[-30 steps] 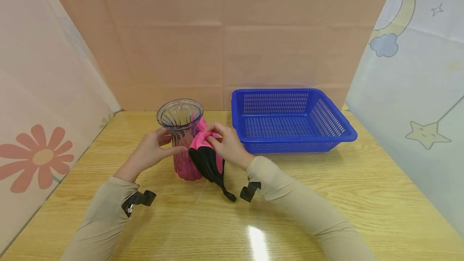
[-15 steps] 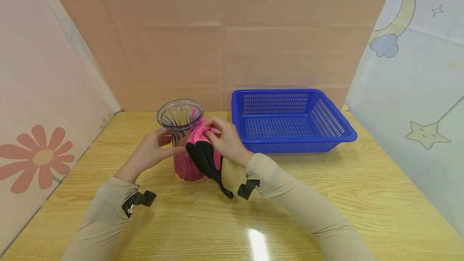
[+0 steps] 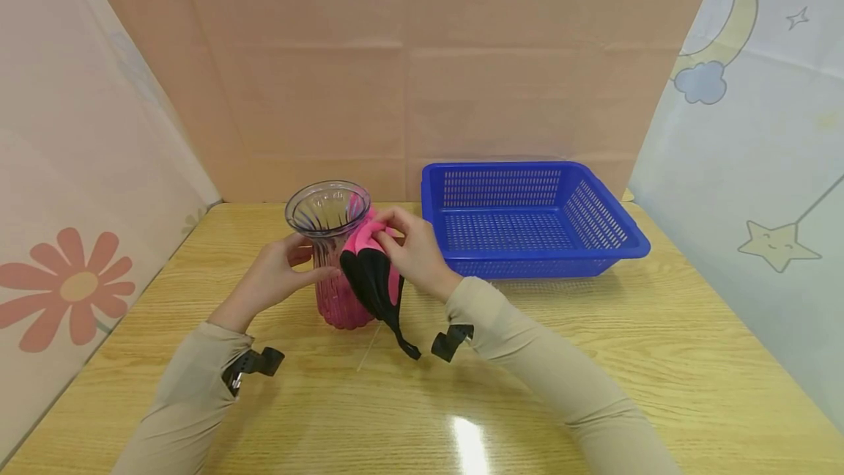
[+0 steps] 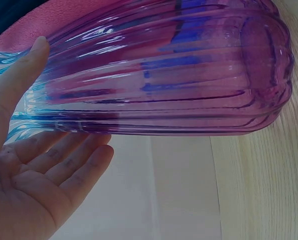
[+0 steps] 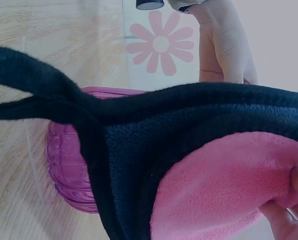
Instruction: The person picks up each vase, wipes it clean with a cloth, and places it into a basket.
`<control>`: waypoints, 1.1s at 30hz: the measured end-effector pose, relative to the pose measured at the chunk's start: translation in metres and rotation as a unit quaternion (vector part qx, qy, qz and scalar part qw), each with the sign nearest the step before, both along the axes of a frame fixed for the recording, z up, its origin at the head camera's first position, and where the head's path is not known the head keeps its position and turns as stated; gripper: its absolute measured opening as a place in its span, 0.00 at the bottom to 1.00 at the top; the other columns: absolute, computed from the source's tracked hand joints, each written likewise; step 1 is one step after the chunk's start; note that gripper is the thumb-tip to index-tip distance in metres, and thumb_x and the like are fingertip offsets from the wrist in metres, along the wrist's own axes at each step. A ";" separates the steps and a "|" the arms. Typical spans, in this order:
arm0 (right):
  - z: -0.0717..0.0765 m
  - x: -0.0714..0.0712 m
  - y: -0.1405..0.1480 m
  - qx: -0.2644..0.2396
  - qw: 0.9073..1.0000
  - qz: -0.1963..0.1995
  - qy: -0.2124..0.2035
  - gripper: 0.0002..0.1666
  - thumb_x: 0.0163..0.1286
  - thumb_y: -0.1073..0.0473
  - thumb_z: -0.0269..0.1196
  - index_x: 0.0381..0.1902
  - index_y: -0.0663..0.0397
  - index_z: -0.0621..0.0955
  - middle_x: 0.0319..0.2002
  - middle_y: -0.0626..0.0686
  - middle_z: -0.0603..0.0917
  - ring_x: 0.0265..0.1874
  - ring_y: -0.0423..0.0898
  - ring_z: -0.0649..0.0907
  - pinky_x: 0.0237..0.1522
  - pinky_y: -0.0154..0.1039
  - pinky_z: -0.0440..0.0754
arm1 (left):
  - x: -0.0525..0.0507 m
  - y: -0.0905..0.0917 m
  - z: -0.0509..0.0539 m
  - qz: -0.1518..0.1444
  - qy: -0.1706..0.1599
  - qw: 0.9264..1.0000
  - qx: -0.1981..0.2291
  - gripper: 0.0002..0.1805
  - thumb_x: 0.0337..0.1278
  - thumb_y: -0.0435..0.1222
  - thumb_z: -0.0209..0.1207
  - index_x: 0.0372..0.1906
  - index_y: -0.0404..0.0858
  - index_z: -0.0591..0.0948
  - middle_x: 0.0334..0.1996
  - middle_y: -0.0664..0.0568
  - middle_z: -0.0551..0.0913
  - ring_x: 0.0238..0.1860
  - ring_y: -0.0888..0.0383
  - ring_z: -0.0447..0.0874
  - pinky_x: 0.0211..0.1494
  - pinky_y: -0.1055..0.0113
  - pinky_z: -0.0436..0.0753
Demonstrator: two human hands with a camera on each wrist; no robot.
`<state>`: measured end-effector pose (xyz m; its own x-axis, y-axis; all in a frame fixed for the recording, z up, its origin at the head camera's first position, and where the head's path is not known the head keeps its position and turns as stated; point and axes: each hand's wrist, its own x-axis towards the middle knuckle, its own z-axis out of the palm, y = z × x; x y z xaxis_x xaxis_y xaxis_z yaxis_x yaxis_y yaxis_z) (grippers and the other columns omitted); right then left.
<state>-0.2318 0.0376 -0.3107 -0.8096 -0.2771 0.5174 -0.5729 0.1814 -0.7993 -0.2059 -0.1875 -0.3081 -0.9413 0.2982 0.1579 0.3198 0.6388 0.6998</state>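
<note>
Across your view spreads the wood-grain worktop (image 3: 330, 416). Toward its far edge, right of centre, sits your blue plastic basket (image 3: 541, 254), the largest of the containers; its slotted walls and mesh floor are in plain sight. To the basket's left your ribbed glass vase (image 3: 339, 303) stands upright, clear at the flared mouth and pink-purple toward the base. A pink-and-black cloth (image 3: 372, 277) hangs along the vase's right side, and some of its pink shows up by the mouth; you cannot tell whether that bit is inside the glass or behind it.

Your left hand (image 3: 277, 275) spans the vase just below its neck, thumb on the near side, fingers on the far side, holding it fairly loosely. Your right hand (image 3: 415, 255) is nearly closed, thumb and fingers pinching the cloth's pink part. Below dangles the cloth's black loop (image 3: 410, 350), near a thin pale line (image 3: 368, 349) on the worktop.
</note>
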 end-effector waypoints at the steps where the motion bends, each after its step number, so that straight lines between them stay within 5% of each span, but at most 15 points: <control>1: 0.001 0.000 0.000 -0.003 1.000 0.000 0.001 0.06 0.62 0.72 0.60 0.38 0.65 0.77 0.40 0.63 0.83 0.46 0.54 0.84 0.45 0.39 0.85 | 0.000 0.000 0.000 0.000 0.001 1.000 0.000 0.38 0.51 0.44 0.65 0.65 0.35 0.66 0.59 0.33 0.74 0.57 0.36 0.76 0.59 0.46 0.77; 9: 0.007 -0.001 0.005 -0.041 0.999 0.006 0.003 0.05 0.62 0.72 0.59 0.37 0.66 0.76 0.54 0.63 0.80 0.54 0.55 0.81 0.46 0.41 0.84 | -0.002 0.001 -0.002 0.003 -0.008 1.000 0.000 0.40 0.50 0.45 0.66 0.66 0.36 0.65 0.60 0.35 0.73 0.58 0.37 0.75 0.60 0.47 0.76; 33: 0.001 -0.003 0.004 -0.054 0.998 0.022 -0.010 0.06 0.63 0.73 0.58 0.39 0.68 0.75 0.52 0.64 0.80 0.53 0.56 0.81 0.47 0.41 0.84 | 0.000 0.001 0.000 0.001 -0.014 1.000 0.005 0.39 0.50 0.45 0.66 0.67 0.37 0.64 0.60 0.35 0.73 0.59 0.36 0.74 0.60 0.46 0.76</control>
